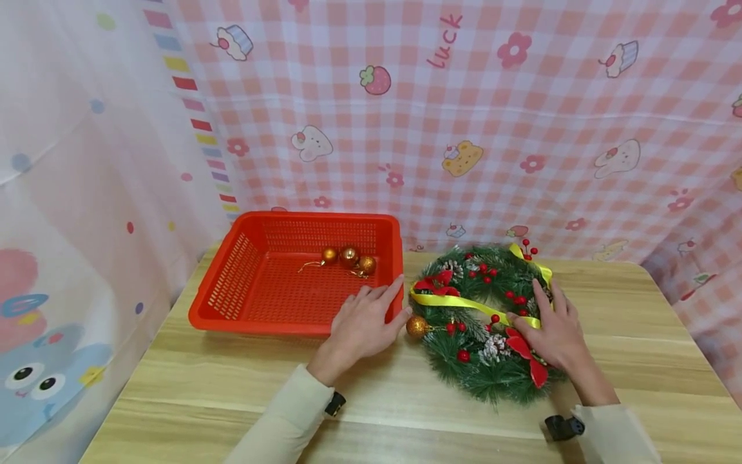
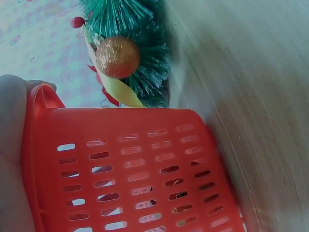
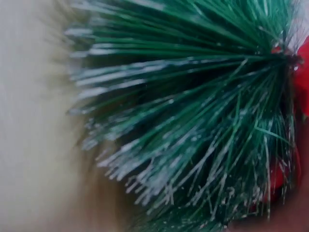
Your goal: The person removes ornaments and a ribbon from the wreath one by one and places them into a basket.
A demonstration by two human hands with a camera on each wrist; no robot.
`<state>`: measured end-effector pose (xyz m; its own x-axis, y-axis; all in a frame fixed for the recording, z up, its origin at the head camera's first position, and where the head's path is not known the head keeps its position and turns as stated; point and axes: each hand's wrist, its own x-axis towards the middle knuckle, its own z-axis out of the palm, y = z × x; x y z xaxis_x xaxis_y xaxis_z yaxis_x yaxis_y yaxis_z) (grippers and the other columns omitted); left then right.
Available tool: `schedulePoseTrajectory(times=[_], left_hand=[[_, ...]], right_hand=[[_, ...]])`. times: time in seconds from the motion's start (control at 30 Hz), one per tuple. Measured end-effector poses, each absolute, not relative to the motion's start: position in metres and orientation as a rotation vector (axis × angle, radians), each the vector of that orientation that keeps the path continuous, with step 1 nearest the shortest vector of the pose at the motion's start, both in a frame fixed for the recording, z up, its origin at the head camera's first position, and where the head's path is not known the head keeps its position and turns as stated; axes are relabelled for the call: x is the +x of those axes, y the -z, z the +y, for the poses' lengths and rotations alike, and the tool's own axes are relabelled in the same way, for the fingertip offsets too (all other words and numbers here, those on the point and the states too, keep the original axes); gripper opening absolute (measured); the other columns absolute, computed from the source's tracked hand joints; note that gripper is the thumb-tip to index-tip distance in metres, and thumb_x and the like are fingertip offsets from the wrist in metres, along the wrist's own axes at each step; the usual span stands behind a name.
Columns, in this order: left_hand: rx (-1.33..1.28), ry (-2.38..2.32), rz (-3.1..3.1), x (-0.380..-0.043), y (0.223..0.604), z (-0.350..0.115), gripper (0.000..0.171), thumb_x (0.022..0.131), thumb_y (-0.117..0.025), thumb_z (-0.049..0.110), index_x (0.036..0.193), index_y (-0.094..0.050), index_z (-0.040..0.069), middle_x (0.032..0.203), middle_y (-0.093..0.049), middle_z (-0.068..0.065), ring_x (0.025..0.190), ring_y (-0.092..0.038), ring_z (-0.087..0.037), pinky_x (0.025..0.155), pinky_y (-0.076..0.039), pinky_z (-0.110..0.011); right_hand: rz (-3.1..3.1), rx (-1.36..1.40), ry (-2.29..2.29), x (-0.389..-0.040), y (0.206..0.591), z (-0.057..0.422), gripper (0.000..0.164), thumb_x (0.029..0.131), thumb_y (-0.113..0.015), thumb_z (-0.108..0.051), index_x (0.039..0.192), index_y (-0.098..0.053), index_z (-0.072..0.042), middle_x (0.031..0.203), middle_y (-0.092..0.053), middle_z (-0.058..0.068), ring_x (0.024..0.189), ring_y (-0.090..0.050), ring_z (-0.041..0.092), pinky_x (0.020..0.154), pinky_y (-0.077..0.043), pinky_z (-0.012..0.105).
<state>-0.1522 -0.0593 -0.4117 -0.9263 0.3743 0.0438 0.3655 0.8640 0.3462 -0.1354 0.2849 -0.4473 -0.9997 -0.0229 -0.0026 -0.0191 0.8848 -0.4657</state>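
A green wreath (image 1: 458, 354) lies on the table, dressed with red berries, red bows, snowy pinecones and a yellow ribbon (image 1: 458, 301). My right hand (image 1: 559, 332) rests on its right side, fingers spread, thumb by the ribbon. A gold glitter ball ornament (image 1: 417, 327) sits at the wreath's left edge; the left wrist view shows this ball (image 2: 118, 57) too. My left hand (image 1: 368, 325) lies over the right front corner of a red plastic basket (image 1: 232, 327), fingers stretched towards the wreath. Green needles (image 3: 193, 111) fill the right wrist view.
Inside the basket, several gold and bronze ball ornaments (image 1: 350, 256) lie near its right wall. Both stand on a wood-grain table (image 1: 394, 412). Behind rises a pink checked curtain (image 1: 406, 129), with a pale patterned curtain (image 1: 87, 161) on the left.
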Motion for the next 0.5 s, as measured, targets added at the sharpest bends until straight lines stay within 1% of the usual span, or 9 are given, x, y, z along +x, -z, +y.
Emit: schedulePoseTrajectory(times=[0.07,0.2,0.37,0.5], left_hand=[[0.601,-0.545,3.008,-0.1522,0.4114,-0.0586,0.066,0.1,-0.039,0.06,0.158,-0.026,0.031,0.15,-0.05,-0.004,0.126,-0.05,-0.029,0.104,-0.042,-0.051],[0.607,-0.572,3.013,-0.1515,0.4102,-0.0583,0.065,0.1,-0.043,0.057,0.157,-0.029,0.028,0.148,-0.051,-0.006,0.128,-0.05,-0.031,0.106,-0.04,-0.055],[0.654,-0.652,3.069,-0.15,0.4088,-0.0579,0.061,0.099,-0.051,0.05,0.152,-0.041,0.021,0.145,-0.053,-0.01,0.13,-0.048,-0.033,0.106,-0.038,-0.059],[0.756,-0.775,3.131,-0.1479,0.4076,-0.0559,0.055,0.097,-0.06,0.039,0.145,-0.05,0.015,0.141,-0.055,-0.013,0.127,-0.049,-0.031,0.102,-0.043,-0.055]], right_hand=[[3.028,-0.06,0.76,-0.1359,0.4463,0.289,0.09,0.098,-0.05,-0.053,0.159,-0.003,-0.006,0.161,0.008,0.03,0.138,-0.004,0.064,0.097,-0.017,0.081],[3.013,-0.1,0.775,-0.1337,0.4458,0.2923,0.09,0.098,-0.052,-0.052,0.16,-0.003,-0.008,0.161,0.005,0.029,0.139,-0.005,0.063,0.095,-0.02,0.082],[3.039,-0.153,0.779,-0.1316,0.4473,0.2932,0.09,0.097,-0.056,-0.049,0.16,-0.006,-0.008,0.162,0.0,0.026,0.139,-0.009,0.061,0.095,-0.022,0.081],[3.055,-0.21,0.751,-0.1309,0.4479,0.2941,0.09,0.096,-0.059,-0.046,0.16,-0.008,-0.009,0.163,-0.002,0.024,0.138,-0.011,0.06,0.095,-0.022,0.081]])
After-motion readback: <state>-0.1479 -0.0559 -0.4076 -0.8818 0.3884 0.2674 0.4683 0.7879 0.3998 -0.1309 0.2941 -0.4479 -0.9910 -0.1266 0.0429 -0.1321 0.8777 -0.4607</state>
